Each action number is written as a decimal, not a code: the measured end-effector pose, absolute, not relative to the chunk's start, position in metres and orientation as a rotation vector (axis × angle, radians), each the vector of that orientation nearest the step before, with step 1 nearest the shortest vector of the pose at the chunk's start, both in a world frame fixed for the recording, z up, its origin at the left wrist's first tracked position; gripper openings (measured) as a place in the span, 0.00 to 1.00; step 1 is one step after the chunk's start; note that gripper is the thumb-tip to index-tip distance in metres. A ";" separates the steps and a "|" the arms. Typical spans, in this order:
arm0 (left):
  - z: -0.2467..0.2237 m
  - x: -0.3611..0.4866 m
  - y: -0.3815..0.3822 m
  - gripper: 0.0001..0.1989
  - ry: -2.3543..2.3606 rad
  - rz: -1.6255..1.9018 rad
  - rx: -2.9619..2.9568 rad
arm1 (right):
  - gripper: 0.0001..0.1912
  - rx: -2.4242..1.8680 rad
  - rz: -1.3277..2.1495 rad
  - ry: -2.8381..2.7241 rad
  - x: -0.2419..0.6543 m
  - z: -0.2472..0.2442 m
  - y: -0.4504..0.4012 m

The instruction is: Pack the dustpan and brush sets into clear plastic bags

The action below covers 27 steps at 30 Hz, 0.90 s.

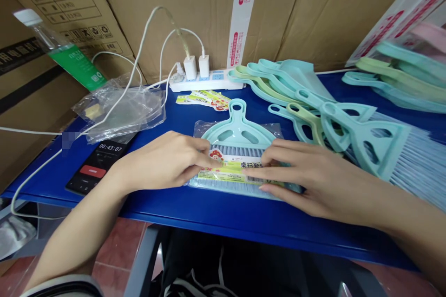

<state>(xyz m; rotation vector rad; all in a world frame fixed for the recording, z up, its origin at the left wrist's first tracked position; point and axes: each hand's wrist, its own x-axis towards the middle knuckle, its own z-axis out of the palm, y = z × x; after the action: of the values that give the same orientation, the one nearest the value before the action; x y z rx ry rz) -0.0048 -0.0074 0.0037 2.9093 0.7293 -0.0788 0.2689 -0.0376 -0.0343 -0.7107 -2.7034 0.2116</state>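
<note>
One dustpan-and-brush set (237, 133) is lying flat on the blue desk (223, 213) in the head view, directly in front of the person and between the two hands. It is already sitting in a clear bag (201, 127), and one printed label (232, 170) is crossing its bristles, so packing and labelling are looking well advanced for this piece. Whether the label is resting inside or over the film, I cannot tell; judging by the fingers, it is still being positioned.

The left hand (165, 162) is bending its fingers close together at the label's left end; whether it is pinching anything is not showing. The right hand (325, 178) is spreading its fingers loosely over the label's right part, touching without gripping.

About three loose labels (209, 99) are overlapping behind the set. At least four dustpans (303, 74) are lying stacked behind to the right, with about four brushes (379, 137) in front of them; these are looking unbagged. At far right, at least four more pieces (393, 74) are piling up, seemingly under film. Several empty bags (135, 106) are bunching at left, too tangled for counting. One phone (94, 167), one bottle (75, 62) and one power strip (216, 83) carrying two white chargers (204, 67) are also standing or lying there.
</note>
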 end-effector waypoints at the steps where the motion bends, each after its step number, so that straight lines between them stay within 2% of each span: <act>1: 0.003 -0.004 -0.008 0.22 0.723 -0.086 2.915 | 0.17 -0.704 0.200 -2.707 0.268 -0.035 -0.038; 6: 0.001 0.003 -0.012 0.24 0.719 -0.157 2.982 | 0.16 -0.699 0.156 -2.720 0.264 -0.040 -0.038; 13: -0.002 0.012 -0.015 0.21 0.715 -0.267 3.056 | 0.17 -0.671 0.067 -2.686 0.261 -0.044 -0.038; 22: -0.004 0.011 -0.016 0.17 0.726 -0.136 3.029 | 0.18 -0.717 0.096 -2.677 0.262 -0.043 -0.041; 27: -0.004 0.009 -0.015 0.19 0.689 -0.102 3.028 | 0.19 -0.726 0.078 -2.663 0.261 -0.044 -0.041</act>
<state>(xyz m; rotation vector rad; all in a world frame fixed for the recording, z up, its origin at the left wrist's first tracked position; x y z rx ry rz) 0.0088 -0.0147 -0.0039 3.0279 0.6888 -0.1021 0.2614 -0.0412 -0.0439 -0.7261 -2.6626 0.0780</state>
